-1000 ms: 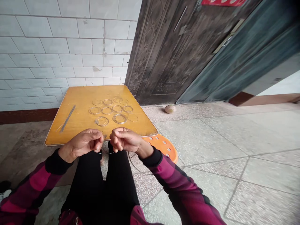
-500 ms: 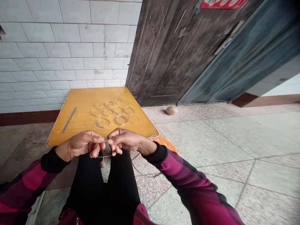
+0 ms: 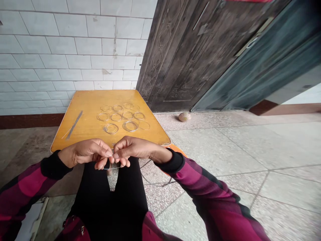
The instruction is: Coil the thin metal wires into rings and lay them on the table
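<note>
My left hand [image 3: 94,153] and my right hand [image 3: 131,149] meet above my lap, just in front of the table's near edge. Both are closed in a pinch on a thin wire loop [image 3: 112,168], whose lower curve shows beneath the fingers. The thumbs and forefingers come together at the top of the loop; the wire between the fingertips is mostly hidden. On the yellow table [image 3: 87,100] beyond lie several wire rings [image 3: 116,117] in rough rows, some of many turns. To their left rests a bundle of straight wires [image 3: 74,124].
An orange stool [image 3: 173,148] stands partly under the table's right side. Dark cable [image 3: 156,184] lies on the floor by my legs. A round stone-like object [image 3: 184,116] sits near the wooden door [image 3: 180,67]. White tiled wall [image 3: 77,43] rises behind the table.
The view has shifted slightly downward. Both hands keep their pinch on the wire loop, and the fingertips have drawn closer together. The rings on the table lie as before.
</note>
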Demonstrator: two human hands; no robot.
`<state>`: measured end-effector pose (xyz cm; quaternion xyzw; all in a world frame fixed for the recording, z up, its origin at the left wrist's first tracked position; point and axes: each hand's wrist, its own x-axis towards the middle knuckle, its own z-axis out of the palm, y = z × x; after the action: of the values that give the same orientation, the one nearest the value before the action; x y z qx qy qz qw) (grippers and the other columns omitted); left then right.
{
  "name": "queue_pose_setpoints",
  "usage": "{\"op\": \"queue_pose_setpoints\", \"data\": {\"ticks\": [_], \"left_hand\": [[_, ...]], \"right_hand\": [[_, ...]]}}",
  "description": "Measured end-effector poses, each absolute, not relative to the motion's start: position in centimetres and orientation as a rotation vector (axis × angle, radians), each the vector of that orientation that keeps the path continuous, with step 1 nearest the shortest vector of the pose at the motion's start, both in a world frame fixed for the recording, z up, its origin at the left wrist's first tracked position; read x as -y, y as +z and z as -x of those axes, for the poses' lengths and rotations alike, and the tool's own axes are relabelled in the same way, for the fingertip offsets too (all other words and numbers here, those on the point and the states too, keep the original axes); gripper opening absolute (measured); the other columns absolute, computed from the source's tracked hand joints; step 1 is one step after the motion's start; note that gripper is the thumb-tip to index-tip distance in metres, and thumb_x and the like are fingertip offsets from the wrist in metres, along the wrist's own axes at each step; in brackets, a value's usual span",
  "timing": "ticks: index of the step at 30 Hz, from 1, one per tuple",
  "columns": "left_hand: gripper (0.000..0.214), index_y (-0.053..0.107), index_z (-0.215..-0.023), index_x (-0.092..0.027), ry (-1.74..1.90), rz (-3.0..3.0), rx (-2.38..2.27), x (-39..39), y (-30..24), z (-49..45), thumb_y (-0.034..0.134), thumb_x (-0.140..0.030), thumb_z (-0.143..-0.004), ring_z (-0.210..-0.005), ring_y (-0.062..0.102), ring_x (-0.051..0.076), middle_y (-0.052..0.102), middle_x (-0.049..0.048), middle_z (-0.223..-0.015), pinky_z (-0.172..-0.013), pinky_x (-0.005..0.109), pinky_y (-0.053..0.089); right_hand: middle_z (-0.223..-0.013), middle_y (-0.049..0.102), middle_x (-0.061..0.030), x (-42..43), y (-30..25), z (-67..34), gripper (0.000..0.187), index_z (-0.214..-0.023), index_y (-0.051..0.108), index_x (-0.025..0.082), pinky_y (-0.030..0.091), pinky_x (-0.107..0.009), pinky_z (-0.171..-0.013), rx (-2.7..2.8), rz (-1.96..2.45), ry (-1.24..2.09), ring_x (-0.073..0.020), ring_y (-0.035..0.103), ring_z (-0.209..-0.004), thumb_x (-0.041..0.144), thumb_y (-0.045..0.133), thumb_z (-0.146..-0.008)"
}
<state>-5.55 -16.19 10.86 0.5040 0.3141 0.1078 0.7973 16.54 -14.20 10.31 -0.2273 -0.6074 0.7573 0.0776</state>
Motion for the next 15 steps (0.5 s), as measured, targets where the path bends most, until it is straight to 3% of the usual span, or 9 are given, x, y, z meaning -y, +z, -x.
{"op": "queue_pose_setpoints", "data": {"ticks": [7, 15], "left_hand": [[0.012, 0.076, -0.075, -0.013, 0.296, -1.050, -0.706, 16.2, 10.8, 5.3, 0.076, -0.025, -0.074, -0.049, 0.056, 0.011, 0.066, 0.0053, -0.055, -0.049, 0.021, 0.040], [0.017, 0.076, -0.077, -0.012, 0.552, -0.936, -0.737, 16.3, 10.1, 5.2, 0.086, -0.022, -0.067, -0.066, 0.062, 0.013, 0.068, 0.0061, -0.073, -0.062, 0.025, 0.054]], "right_hand": [[-0.060, 0.070, 0.0024, 14.0, 10.1, -17.0, 0.023, -0.088, 0.069, 0.011, 0.052, -0.015, -0.050, 1.805, 0.674, 2.185, -0.0053, 0.063, -0.048, 0.032, 0.073, -0.081], [-0.061, 0.068, 0.0027, 14.2, 9.3, -17.3, 0.035, -0.086, 0.064, 0.014, 0.048, -0.016, -0.046, 1.647, 0.625, 1.959, -0.0069, 0.063, -0.047, 0.047, 0.073, -0.083]]}}
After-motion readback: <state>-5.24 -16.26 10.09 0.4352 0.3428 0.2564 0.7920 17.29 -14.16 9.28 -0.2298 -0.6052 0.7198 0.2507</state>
